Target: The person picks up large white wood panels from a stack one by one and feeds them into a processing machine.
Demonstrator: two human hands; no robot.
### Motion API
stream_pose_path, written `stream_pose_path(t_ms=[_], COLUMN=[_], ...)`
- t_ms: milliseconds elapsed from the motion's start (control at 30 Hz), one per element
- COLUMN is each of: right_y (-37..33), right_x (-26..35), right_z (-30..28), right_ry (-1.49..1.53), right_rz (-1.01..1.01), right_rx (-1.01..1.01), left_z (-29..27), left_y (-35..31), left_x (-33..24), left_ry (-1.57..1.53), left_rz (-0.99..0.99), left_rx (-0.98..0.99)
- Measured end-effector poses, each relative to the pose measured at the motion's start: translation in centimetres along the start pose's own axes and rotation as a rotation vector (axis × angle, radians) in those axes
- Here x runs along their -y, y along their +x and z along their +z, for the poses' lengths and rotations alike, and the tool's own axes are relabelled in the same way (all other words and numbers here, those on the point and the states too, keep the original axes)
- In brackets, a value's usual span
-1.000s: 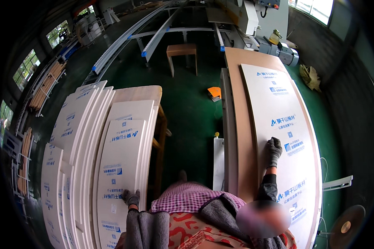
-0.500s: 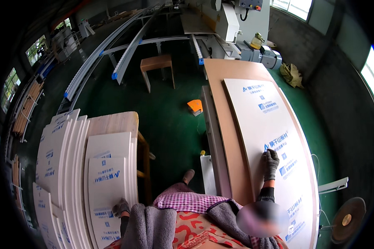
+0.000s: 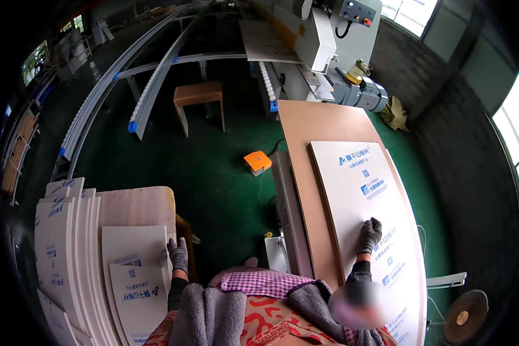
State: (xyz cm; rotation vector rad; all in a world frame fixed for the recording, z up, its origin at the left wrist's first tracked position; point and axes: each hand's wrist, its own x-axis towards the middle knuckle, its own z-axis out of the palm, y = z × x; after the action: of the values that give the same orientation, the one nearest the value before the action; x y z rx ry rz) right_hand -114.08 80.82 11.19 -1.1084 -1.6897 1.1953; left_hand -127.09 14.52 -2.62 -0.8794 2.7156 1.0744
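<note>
My left hand [image 3: 179,255], in a grey glove, is at the right edge of a stack of short white boards [image 3: 139,300], its fingers stretched out and apart. Whether it touches the edge I cannot tell. Over a long white board [image 3: 354,199] with blue print, my right hand [image 3: 371,235], also gloved, is curled closed. Anything inside its fingers is hidden. The long board lies on a larger brown board [image 3: 308,173].
At far left, several tall white panels [image 3: 57,254] stand close together beside a wooden board [image 3: 138,207]. An orange foot pedal [image 3: 256,163] and a brown stool [image 3: 198,92] are on the green floor. Roller rails [image 3: 155,95] and a machine [image 3: 328,46] stand ahead.
My left hand has moved forward from the top of the short boards to their right edge, its fingers spreading. My right hand remains closed above the long board. The whole view has shifted.
</note>
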Motion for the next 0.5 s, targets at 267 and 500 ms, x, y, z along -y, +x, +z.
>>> stream_pose_path(t_ms=[267,500], right_y=[-2.7,-1.9], right_x=[4.2,2.3], right_z=[1.4,0.7], right_ry=[-0.393,-0.362], right_rz=[-0.12,-0.105], right_rx=[-0.108,-0.125], left_z=[4.0,5.8], left_y=[3.7,4.5], left_x=[-5.6,-13.2], left_ry=[-0.282,-0.618], left_rz=[0.082,-0.129], left_rx=[0.154,0.359])
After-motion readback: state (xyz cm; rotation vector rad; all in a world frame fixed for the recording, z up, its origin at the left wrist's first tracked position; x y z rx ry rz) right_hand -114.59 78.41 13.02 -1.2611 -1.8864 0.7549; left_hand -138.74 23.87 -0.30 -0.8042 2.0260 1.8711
